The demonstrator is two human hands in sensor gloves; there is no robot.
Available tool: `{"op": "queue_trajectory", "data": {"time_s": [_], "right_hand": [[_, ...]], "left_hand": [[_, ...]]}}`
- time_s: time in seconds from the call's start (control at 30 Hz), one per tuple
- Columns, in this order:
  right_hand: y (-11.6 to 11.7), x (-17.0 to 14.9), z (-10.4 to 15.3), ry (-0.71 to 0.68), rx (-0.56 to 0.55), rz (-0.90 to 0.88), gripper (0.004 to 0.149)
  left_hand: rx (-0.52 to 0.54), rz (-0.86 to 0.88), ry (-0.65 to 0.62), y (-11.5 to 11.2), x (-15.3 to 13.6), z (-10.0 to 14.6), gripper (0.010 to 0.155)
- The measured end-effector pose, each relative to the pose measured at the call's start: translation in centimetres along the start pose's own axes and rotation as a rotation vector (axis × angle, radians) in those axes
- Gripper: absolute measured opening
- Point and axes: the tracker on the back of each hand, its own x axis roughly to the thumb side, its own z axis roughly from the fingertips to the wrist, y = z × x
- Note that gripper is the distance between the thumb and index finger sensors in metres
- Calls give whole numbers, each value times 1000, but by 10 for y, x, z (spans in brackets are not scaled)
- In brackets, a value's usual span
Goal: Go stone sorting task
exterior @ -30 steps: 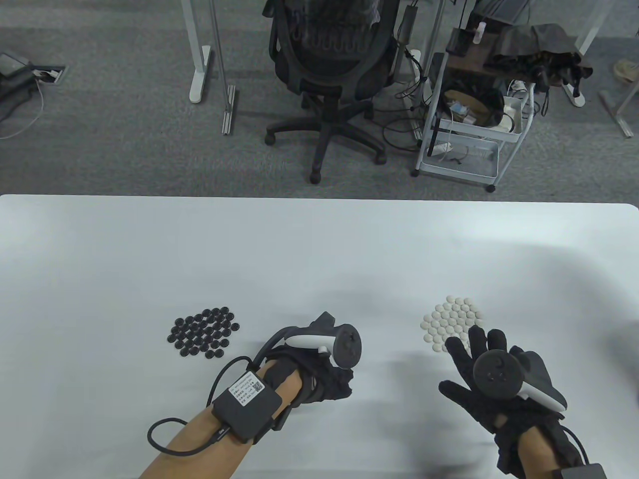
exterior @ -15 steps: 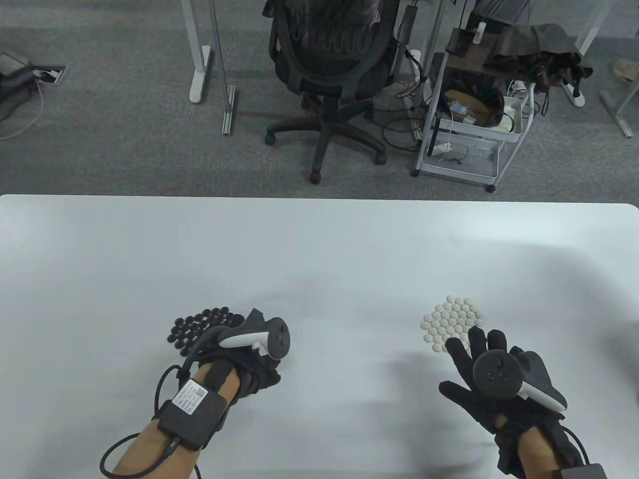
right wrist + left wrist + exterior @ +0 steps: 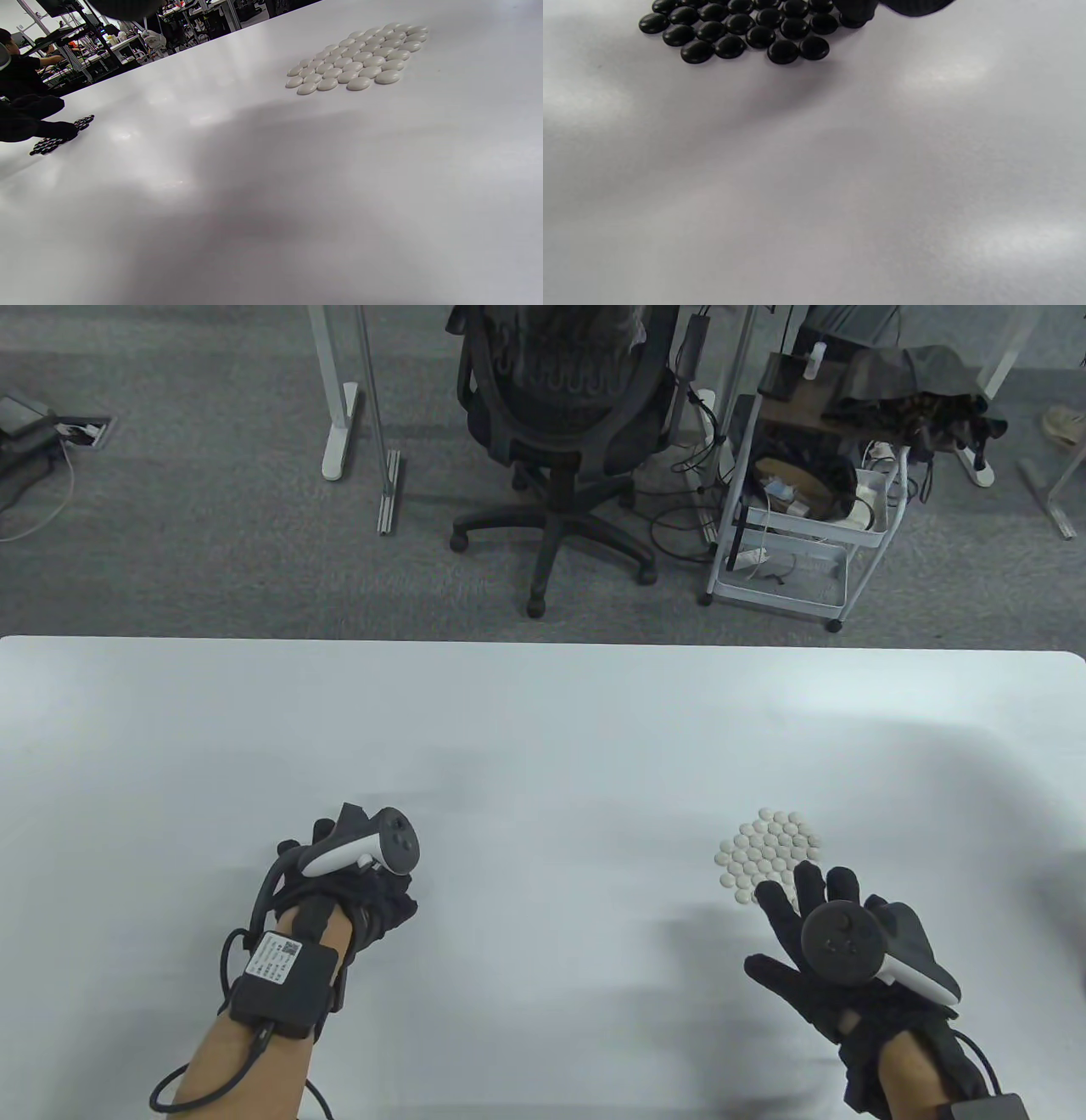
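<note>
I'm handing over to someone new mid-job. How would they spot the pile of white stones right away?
Start at the white table and go to the side of the right hand. Just beyond its outstretched fingertips lies the pile of white stones, a flat, tightly packed patch. It is the only pale cluster; the black stones lie under the left hand.

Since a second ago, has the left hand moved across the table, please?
Yes. The left hand has moved leftward, away from the white stones, and now covers the black stones.
</note>
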Motion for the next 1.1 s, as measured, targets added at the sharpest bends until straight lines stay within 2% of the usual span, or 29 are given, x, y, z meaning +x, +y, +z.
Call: {"op": "queue_trajectory", "data": {"time_s": [0.13,0.2,0.37,0.43,0.6,0.7,0.87,1.1], "right_hand": [[0,0,0,-2,-4,-4,81],[-1,-1,1,-4,-7,-5,81],[0,-1,-1,-6,-2,-2,81],[1,0,-1,-9,-2,0,81],[1,0,-2,-24,-29,1,82],[0,0,-2,-35,-53,0,82],[-1,-1,-1,-38,-74,-1,82],[-4,-1,0,-98,-184,12,81]], "left_hand": [[2,58,-1,6,-4,0,63],[49,81,-41,12,-2,9,66],[262,45,-129,29,13,55,76],[379,1,-171,32,22,83,79],[562,-108,-251,27,38,135,82],[658,-148,-282,18,41,152,82],[688,-234,-234,-9,37,152,77],[675,-204,-245,-42,16,126,76]]}}
